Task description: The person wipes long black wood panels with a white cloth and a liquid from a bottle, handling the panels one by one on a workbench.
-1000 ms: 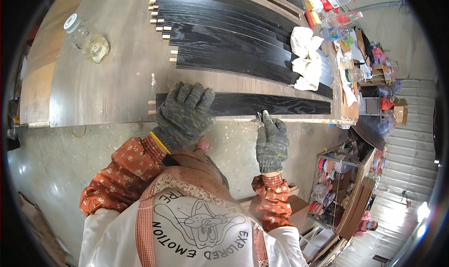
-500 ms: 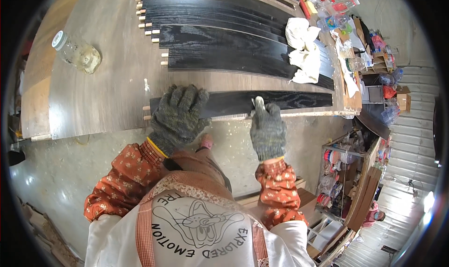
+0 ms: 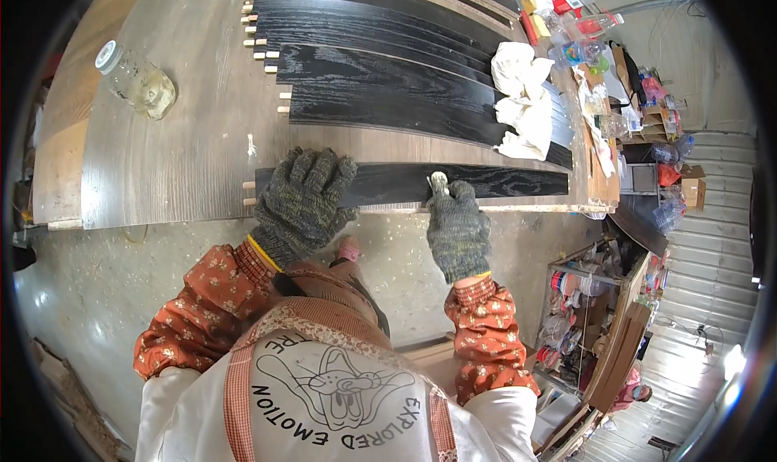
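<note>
Along the near edge of the table lies a narrow black wood-grain board (image 3: 502,182) with light wooden dowels at its left end. My left hand (image 3: 303,191), in a dark grey knit glove, lies over the board's left part with fingers stretched out. Farther right, my right hand (image 3: 459,227), gloved alike, bends its fingers over the board's near edge. A small whitish piece shows at its fingertip, touching the board; I cannot tell whether it is cloth or a worn glove tip. Beyond lie several larger black boards (image 3: 380,86), dowels on their left ends, under a crumpled white cloth (image 3: 522,98).
A clear jar (image 3: 137,82) with a pale lid stands at the left on the wood-grain tabletop (image 3: 190,138). Plastic bottles (image 3: 587,27) and clutter crowd the right end. A loaded shelf rack (image 3: 595,308) stands to the right, and another person (image 3: 631,391) is farther off.
My right hand has slid slightly left along the narrow board. My left hand stays on its left part. The view has shifted a little.
</note>
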{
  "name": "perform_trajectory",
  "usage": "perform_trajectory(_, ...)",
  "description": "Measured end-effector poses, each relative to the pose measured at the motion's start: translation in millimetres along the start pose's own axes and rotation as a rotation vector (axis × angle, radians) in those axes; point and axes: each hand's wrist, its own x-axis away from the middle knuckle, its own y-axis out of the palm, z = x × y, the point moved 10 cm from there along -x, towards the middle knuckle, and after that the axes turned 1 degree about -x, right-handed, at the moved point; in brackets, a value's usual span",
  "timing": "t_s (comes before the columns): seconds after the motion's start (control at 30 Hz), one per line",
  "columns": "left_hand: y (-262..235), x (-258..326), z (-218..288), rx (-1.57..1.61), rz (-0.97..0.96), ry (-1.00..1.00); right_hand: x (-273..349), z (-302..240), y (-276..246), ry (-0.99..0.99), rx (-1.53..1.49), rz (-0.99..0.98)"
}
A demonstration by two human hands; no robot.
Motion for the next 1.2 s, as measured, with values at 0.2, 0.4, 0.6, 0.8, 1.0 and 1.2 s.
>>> perform_trajectory(0.2, 0.4, -0.1, 1.2, -0.010, 0.009, 0.002, -6.4, -0.5, -0.8, -0.053, -0.011, -0.026)
perform_trajectory(0.4, 0.7, 0.9, 1.5, 0.019, 0.046, 0.008, -1.8, -0.6, -6.5, -0.018, -0.064, -0.053)
perform_trajectory(0.6, 1.3, 0.8, -3.4, 0.002, -0.024, -0.032, -4.5, 10.1, -4.0, 0.044, -0.166, -0.122)
perform_trajectory(0.8, -10.1, -19.4, 15.5, 0.056, -0.033, -0.071, 32.0, 71.9, -11.4, 0.107, -0.406, 0.122)
perform_trajectory(1.0, 41.5, -60.1, 53.7, 0.147, -0.169, 0.036, 11.1, 59.6, -1.5, 0.170, -0.152, 0.021)
perform_trajectory(1.2, 43.9, -59.7, 58.3, 0.141, -0.104, 0.110, 1.0, 51.1, -0.9, 0.094, -0.096, 0.127)
